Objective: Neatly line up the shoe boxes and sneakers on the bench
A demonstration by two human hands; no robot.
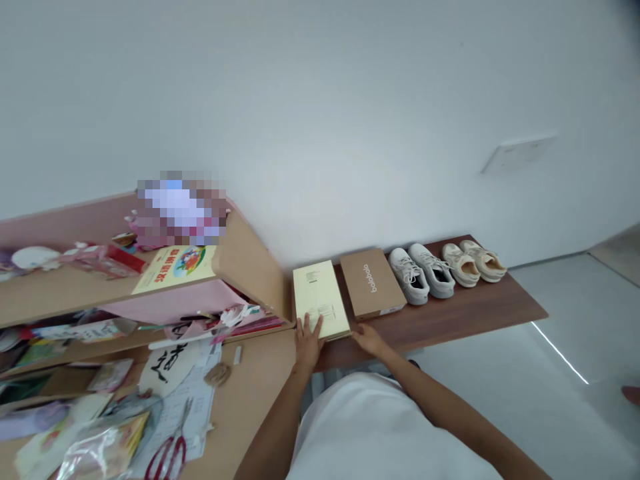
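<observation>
**A:** ok what are the hands actually doing here?

**B:** Left hand (307, 343) is lying open on the near edge of a pale yellow flat box (320, 300), fingers spread, no real grip. Right hand (369, 339) is loose and open too, right by the box's near corner. Can't tell if it's touching.

**A:** and where's the box sitting?

**B:** Flat on a dark wood bench (450, 327), just beside a brown cardboard shoebox (373, 283) printed "balabala". Past that, white sneakers (420, 272) and beige sneakers (473, 262) are lined up. Other side, there's a pale wood shelf (250, 267) and a cluttered desk (265, 373) with red-handled scissors (167, 457).
</observation>
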